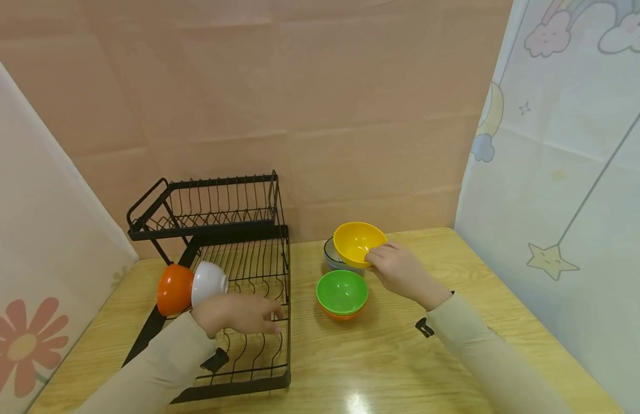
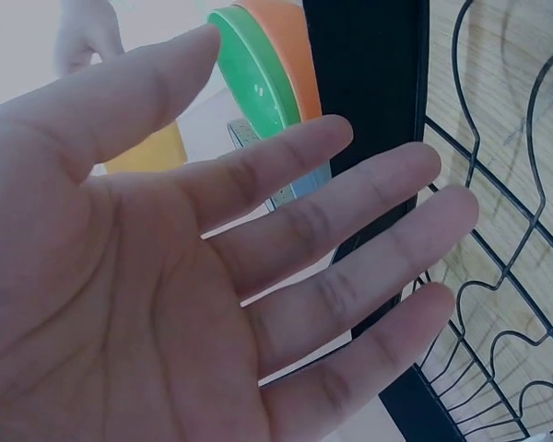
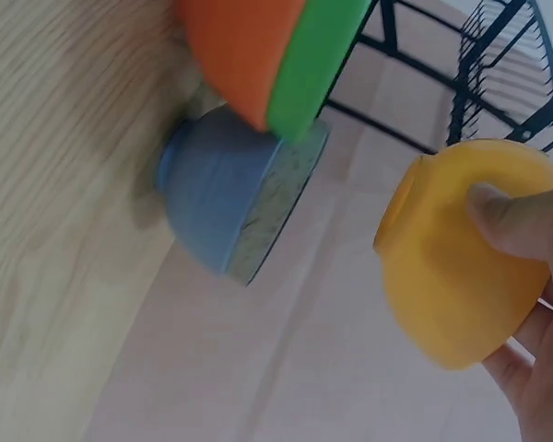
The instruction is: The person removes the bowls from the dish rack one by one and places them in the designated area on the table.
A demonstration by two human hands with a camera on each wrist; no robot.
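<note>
A yellow bowl (image 1: 351, 237) is held in the air by my right hand (image 1: 399, 271), thumb on its outside and fingers at the rim in the right wrist view, where the bowl (image 3: 461, 258) shows its outer side. Below it on the table, a green bowl (image 1: 343, 292) sits inside an orange bowl (image 1: 344, 316). Behind these stands a blue bowl (image 3: 217, 180), partly hidden by the yellow one in the head view. My left hand (image 1: 242, 313) hovers over the black dish rack (image 1: 290, 368), holding nothing; its fingers (image 2: 304, 216) spread loosely in the left wrist view.
On the rack's left side an orange bowl (image 1: 173, 290) and a white bowl (image 1: 208, 282) stand tilted on their sides. The rack's upper tier (image 1: 206, 227) rises at the back. A cloth wall (image 1: 371, 115) closes off the table's far edge, with printed cloths at both sides.
</note>
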